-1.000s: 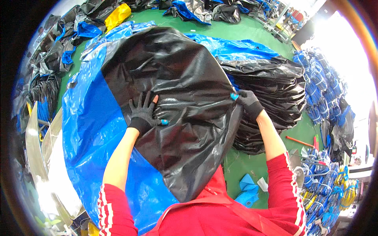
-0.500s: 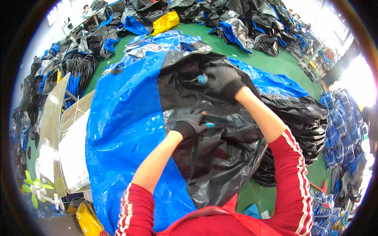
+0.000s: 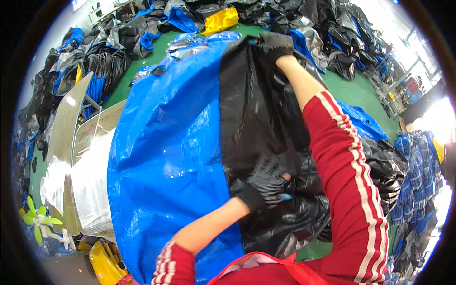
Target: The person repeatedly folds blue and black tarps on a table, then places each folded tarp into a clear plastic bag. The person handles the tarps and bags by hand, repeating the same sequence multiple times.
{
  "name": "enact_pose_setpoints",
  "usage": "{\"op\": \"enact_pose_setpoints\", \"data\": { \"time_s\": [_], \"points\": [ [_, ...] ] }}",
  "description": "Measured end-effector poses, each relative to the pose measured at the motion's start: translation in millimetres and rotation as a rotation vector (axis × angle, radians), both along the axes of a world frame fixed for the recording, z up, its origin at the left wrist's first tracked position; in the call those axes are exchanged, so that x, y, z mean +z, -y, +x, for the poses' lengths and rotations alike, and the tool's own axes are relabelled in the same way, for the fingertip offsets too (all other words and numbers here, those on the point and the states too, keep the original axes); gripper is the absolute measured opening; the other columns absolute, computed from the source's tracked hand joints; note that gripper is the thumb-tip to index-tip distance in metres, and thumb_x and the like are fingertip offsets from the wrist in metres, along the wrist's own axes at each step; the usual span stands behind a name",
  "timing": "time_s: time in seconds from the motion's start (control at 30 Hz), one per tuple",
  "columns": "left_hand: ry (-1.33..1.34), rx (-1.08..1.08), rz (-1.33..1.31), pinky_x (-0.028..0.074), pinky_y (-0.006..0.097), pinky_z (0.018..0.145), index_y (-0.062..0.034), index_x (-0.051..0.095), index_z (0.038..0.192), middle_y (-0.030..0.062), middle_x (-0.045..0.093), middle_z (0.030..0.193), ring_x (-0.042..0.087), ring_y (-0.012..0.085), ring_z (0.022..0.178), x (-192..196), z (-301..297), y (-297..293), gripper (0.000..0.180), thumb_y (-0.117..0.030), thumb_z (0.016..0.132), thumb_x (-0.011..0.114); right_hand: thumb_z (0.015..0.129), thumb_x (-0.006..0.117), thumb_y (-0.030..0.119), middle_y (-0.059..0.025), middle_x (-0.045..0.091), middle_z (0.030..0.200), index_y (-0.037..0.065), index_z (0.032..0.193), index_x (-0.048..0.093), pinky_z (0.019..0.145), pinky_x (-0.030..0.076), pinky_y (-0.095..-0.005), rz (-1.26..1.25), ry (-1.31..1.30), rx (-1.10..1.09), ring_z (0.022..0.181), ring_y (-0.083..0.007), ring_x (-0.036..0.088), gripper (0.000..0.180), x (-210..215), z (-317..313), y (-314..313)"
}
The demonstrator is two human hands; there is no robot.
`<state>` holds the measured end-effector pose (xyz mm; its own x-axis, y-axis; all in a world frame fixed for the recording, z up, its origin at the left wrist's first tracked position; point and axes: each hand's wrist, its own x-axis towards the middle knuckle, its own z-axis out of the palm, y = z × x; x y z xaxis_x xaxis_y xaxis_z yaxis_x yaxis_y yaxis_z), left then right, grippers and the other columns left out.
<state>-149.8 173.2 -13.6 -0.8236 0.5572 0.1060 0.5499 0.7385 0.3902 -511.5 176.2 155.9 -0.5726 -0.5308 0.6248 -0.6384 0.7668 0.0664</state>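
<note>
A large blue-and-black plastic sheet (image 3: 168,118) spreads out before me, its blue half on the left and its creased black half on the right. Both of my hands wear dark striped gloves with some fingertips bare or blue. My left hand (image 3: 268,183) rests on the near part of the black half, fingers stretched out and lying flat. At the far edge of the black half, my right hand (image 3: 275,46) has its fingers closed on the material, which rises in folds toward it. What lies under the sheet is hidden.
Transparent plastic sheets (image 3: 97,190) lie on the left beside a curved panel (image 3: 69,137). A small green-bladed fan (image 3: 42,219) stands at lower left. Black and blue sheets (image 3: 375,166) pile to the right, near blue bundles (image 3: 415,166). A yellow piece (image 3: 221,20) sits among heaps beyond the green floor.
My right hand has moved away from me to the sheet's far edge, drawing the black half out longer. My left hand has slid nearer and to the right across it.
</note>
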Motion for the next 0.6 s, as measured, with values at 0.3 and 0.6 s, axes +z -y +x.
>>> {"op": "enact_pose_setpoints", "data": {
  "time_s": [0.3, 0.6],
  "points": [
    [-0.279, 0.166, -0.223, 0.021, 0.063, 0.11, -0.02, 0.051, 0.137, 0.0159, 0.047, 0.141, 0.036, 0.0392, 0.135, 5, -17, 48, 0.064, -0.055, 0.084, 0.056, 0.09, 0.057, 0.031, -0.0133, 0.066, 0.097, 0.009, 0.117, 0.06, 0.079, 0.047, -0.0462, 0.028, 0.031, 0.617, 0.089, -0.0326, 0.063, 0.035, 58, 259, -116],
    [-0.083, 0.315, -0.321, 0.034, 0.054, 0.102, -0.0109, 0.057, 0.125, 0.0166, 0.055, 0.128, 0.048, 0.0366, 0.118, -45, 65, 164, 0.046, -0.037, 0.087, 0.057, 0.082, 0.057, 0.014, -0.013, 0.056, 0.084, 0.025, 0.148, 0.037, 0.062, 0.05, -0.0459, 0.333, 0.618, 0.215, 0.073, -0.0331, 0.06, 0.071, -102, 449, -235]
  ]
}}
